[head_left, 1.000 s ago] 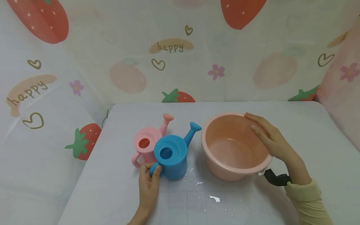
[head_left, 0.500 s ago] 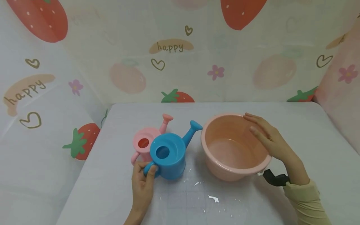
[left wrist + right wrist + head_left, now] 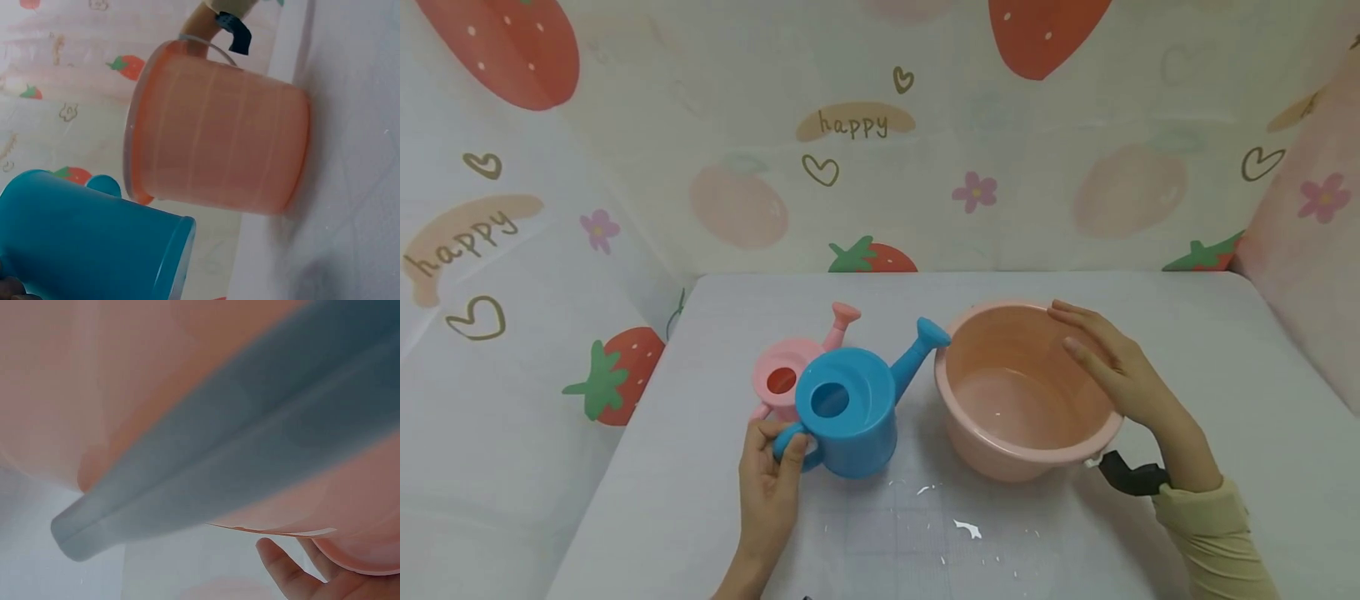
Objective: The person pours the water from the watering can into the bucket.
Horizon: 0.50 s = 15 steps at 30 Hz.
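My left hand (image 3: 767, 487) grips the handle of a blue watering can (image 3: 859, 446), thumb on top. The can is raised off the table; its spout points right and overlaps the near-left rim of a pink bucket (image 3: 988, 458). In the left wrist view the can (image 3: 94, 231) hangs beside the upright bucket (image 3: 215, 137). My right hand (image 3: 1123, 379) rests on the bucket's right rim with straight fingers. Behind the blue can stands a pink watering can (image 3: 790, 358), partly hidden. The bucket's black handle grip (image 3: 1133, 477) hangs under my right wrist and fills much of the right wrist view.
Water splashes (image 3: 967, 529) lie on the white table (image 3: 647, 500) in front of the bucket. A strawberry-printed cloth (image 3: 737, 208) closes off the back and both sides. A small dark thing (image 3: 807, 597) shows at the bottom edge.
My left hand has lifted the blue watering can and shifted it slightly left, its spout now overlapping the bucket's rim. The right hand, bucket and pink can have stayed in place.
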Each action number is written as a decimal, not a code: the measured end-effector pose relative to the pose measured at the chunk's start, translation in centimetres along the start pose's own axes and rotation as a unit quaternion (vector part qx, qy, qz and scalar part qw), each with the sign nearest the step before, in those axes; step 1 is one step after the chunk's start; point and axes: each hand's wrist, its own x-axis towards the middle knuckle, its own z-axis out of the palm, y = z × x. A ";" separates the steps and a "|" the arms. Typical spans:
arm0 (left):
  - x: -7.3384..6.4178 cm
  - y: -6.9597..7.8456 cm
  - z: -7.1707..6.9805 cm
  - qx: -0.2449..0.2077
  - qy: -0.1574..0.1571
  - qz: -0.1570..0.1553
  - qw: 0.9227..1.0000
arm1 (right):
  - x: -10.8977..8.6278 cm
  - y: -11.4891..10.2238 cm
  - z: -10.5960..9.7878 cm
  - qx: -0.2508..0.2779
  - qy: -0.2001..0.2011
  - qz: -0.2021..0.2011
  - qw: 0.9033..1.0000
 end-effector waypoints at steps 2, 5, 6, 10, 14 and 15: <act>0.2 0.2 0.0 -0.003 -0.001 0.004 1.000 | 0.0 -0.2 0.0 0.001 -0.001 0.002 1.000; 0.4 0.5 0.1 -0.002 0.001 0.003 1.000 | 0.0 -0.3 -0.1 -0.003 -0.002 0.006 1.000; 0.5 0.5 0.1 -0.001 0.001 0.001 1.000 | 0.0 -0.4 -0.1 -0.005 -0.002 0.008 1.000; 0.8 0.8 0.2 0.013 0.003 -0.011 1.000 | 0.0 -0.5 -0.1 -0.009 -0.002 0.015 1.000; 1.1 1.0 0.3 0.018 -0.008 -0.006 1.000 | 0.0 -0.4 0.0 -0.011 -0.004 0.018 1.000; 1.2 1.0 0.3 0.017 -0.012 0.000 1.000 | 0.0 -0.4 0.0 -0.012 -0.004 0.019 1.000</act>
